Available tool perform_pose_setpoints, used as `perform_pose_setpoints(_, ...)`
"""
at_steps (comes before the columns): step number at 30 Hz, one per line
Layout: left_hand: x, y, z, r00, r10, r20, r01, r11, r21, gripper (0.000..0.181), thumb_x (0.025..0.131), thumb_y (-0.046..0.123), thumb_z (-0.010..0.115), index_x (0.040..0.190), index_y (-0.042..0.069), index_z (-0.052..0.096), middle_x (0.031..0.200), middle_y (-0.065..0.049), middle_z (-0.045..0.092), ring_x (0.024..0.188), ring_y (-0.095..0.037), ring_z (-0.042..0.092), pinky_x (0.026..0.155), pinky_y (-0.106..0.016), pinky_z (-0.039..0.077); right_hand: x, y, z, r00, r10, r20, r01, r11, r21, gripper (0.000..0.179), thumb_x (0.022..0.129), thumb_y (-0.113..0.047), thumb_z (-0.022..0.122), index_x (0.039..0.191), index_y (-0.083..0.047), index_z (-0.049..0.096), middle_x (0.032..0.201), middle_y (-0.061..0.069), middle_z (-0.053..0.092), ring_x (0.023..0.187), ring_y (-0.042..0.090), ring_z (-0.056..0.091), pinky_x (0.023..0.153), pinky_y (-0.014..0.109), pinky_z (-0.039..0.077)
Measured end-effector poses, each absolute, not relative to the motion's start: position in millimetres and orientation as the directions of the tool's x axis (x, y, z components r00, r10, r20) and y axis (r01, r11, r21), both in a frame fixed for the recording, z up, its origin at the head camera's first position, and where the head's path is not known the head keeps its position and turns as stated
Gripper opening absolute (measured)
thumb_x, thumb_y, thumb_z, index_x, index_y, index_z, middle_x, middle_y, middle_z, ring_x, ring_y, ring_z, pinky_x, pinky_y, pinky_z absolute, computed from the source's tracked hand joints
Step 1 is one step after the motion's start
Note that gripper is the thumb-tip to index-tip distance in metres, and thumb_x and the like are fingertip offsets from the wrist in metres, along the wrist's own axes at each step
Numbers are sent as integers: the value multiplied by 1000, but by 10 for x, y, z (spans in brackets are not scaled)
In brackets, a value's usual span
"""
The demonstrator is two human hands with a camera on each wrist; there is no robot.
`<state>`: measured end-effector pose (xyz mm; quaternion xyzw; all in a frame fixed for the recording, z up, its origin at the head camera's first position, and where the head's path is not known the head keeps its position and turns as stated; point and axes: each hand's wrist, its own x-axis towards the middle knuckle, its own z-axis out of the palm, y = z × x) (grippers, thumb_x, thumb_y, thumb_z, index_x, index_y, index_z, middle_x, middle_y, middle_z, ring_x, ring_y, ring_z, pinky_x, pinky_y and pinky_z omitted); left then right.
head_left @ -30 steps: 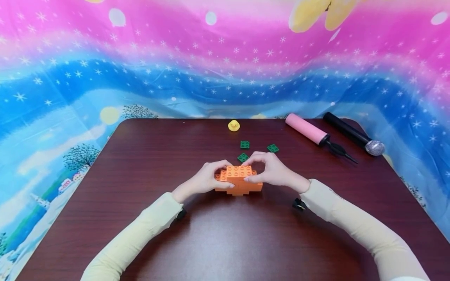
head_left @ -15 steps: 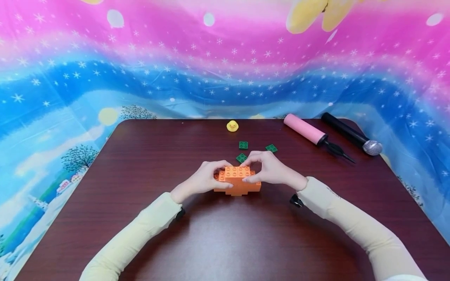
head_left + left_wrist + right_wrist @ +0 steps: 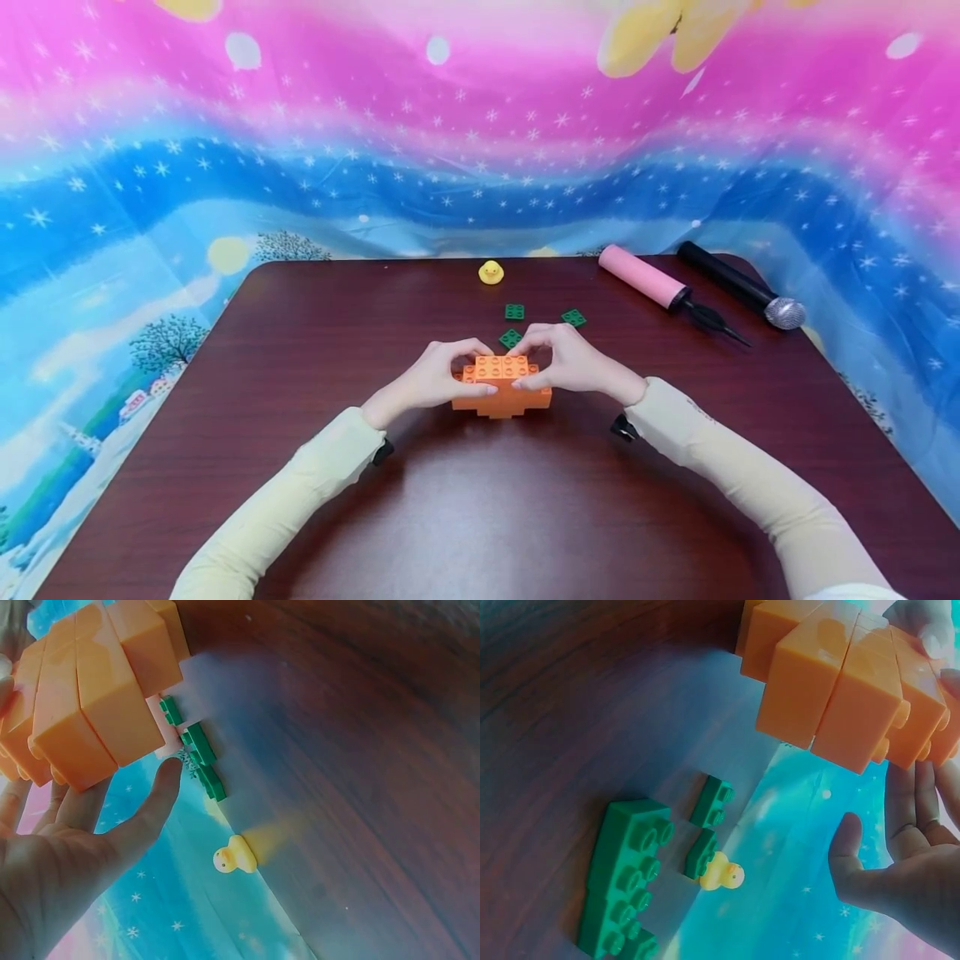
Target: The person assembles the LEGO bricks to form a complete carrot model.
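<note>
A stepped build of orange toy building bricks (image 3: 501, 398) stands at the middle of the table, wider in the middle than at its base, studs upward. My left hand (image 3: 431, 375) grips its upper left part, thumb across the front and fingers behind. From the right, my right hand (image 3: 573, 362) holds the upper part the same way, its thumb tip close to the left one. Both wrist views show the orange bricks (image 3: 97, 697) at close range. Just behind the build lie small green bricks (image 3: 512, 338), and a long green brick (image 3: 622, 877) appears in the right wrist view.
A yellow rubber duck (image 3: 491, 272) sits near the far edge of the dark wooden table (image 3: 337, 317). At the back right lie a pink hand pump (image 3: 643, 277) with a black nozzle and a black microphone (image 3: 735, 279). A patterned cloth (image 3: 450, 150) hangs behind.
The head view has shifted slightly, so everything sits a little further left. Both thumbs have moved slightly up the front of the orange build; the grip otherwise looks the same.
</note>
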<state>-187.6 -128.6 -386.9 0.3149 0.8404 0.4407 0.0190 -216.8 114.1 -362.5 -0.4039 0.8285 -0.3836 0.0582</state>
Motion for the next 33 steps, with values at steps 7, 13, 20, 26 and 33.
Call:
perform_pose_setpoints(7, -1851, -1296, -3912, -814, 552, 182, 475, 451, 756, 32, 80, 25, 77, 108, 15, 64, 99, 0, 69, 86, -12, 61, 78, -30, 54, -2134, 1137, -3695, -665, -713, 222, -606, 341, -719, 30, 74, -19, 82, 101, -11, 73, 86, -3, 63, 81, 20, 56, 67, 45, 49)
perform_pose_setpoints(13, -1822, -1309, -3913, -811, 553, 192, 486, 453, 748, 33, 81, 27, 77, 108, 16, 63, 98, 1, 69, 85, -13, 61, 75, -30, 53, -2090, 1148, -3667, -670, -716, 195, -604, 373, -704, 35, 75, -24, 82, 106, -14, 72, 92, -4, 64, 86, 19, 57, 73, 43, 51)
perform_pose_setpoints(20, -1807, -1299, -3911, -819, 541, 190, 473, 452, 756, 35, 80, 26, 78, 110, 15, 63, 101, -1, 68, 90, -13, 62, 81, -27, 54, -2170, 1329, -3535, -682, -716, 146, -565, 390, -727, 42, 77, -24, 80, 116, -12, 68, 103, 3, 68, 88, 15, 65, 78, 38, 54)
perform_pose_setpoints(26, -1808, -1290, -3901, -822, 539, 185, 460, 435, 774, 36, 81, 26, 77, 112, 14, 62, 105, -2, 67, 94, -15, 63, 85, -28, 53, -2334, 1672, -3619, -757, -636, 151, -513, 436, -740, 28, 84, -24, 74, 108, -12, 71, 99, 4, 71, 79, 10, 64, 67, 29, 54)
perform_pose_setpoints(33, -1816, -1302, -3903, -823, 535, 193, 458, 424, 781, 36, 81, 24, 78, 111, 14, 62, 104, -3, 67, 89, -13, 64, 78, -26, 53, -2555, 2018, -3804, -790, -612, 31, -453, 550, -702, 31, 84, -10, 72, 114, -4, 68, 111, 14, 68, 82, 15, 66, 71, 25, 54)
